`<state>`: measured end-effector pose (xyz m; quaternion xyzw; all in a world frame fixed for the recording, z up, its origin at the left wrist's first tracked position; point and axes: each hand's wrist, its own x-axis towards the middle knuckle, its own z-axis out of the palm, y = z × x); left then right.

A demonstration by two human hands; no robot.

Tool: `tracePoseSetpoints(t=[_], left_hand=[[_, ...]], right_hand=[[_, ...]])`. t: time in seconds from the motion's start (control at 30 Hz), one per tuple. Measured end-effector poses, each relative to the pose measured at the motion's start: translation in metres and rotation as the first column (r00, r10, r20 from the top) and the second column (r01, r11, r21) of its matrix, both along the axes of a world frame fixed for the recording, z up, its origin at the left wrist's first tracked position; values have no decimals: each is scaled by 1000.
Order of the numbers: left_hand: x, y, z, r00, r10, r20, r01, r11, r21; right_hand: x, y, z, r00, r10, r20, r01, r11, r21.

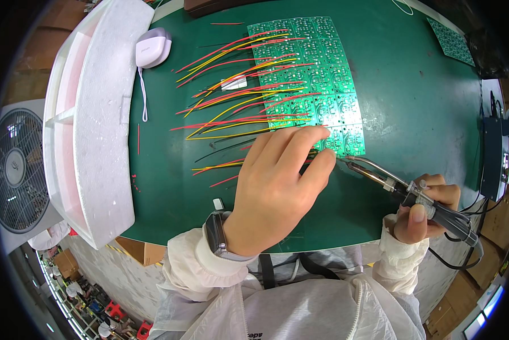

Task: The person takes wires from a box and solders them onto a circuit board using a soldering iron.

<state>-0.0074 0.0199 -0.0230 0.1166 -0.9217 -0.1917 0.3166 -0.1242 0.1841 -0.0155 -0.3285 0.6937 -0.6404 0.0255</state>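
With our right hand (pixel 417 218) we grip the soldering iron (pixel 410 197), its tip near the circuit-board panel (pixel 343 105) on the green surface (pixel 404 113). Our left hand (pixel 280 184) covers some wires (pixel 217 166); whether it grips any, we cannot tell.

A person in a pale jacket works at a green table (pixel 402 107), the right hand (pixel 427 212) gripping a soldering iron (pixel 399 191) whose tip sits at the lower right corner of a green circuit board panel (pixel 339 85), close to the left thumb. The left hand (pixel 282 175), a dark watch (pixel 216 232) on its wrist, spreads over the panel's lower edge, while red, yellow and black wires (pixel 265 89) fan leftward from the panel toward a white foam tray (pixel 104 113), with a fan (pixel 19 153) beyond.
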Motion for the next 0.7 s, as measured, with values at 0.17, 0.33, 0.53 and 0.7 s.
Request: tracePoseSetpoints(t=[0.17, 0.33, 0.53, 0.7], left_hand=[[-1, 0, -2, 1000, -1, -8, 1, 1000, 6], [0, 0, 0, 1000, 0, -10, 0, 1000, -3], [0, 0, -1, 1000, -2, -10, 1, 1000, -26], [0, 0, -1, 1000, -3, 1, 3, 1000, -22]], right_hand=[[-2, -7, -5, 990, -56, -130, 45, 995, -85], [1, -2, 1, 999, -18, 36, 18, 1000, 16], [0, -2, 0, 998, -23, 66, 25, 999, -31], [0, -3, 0, 999, -18, 50, 18, 1000, 1]])
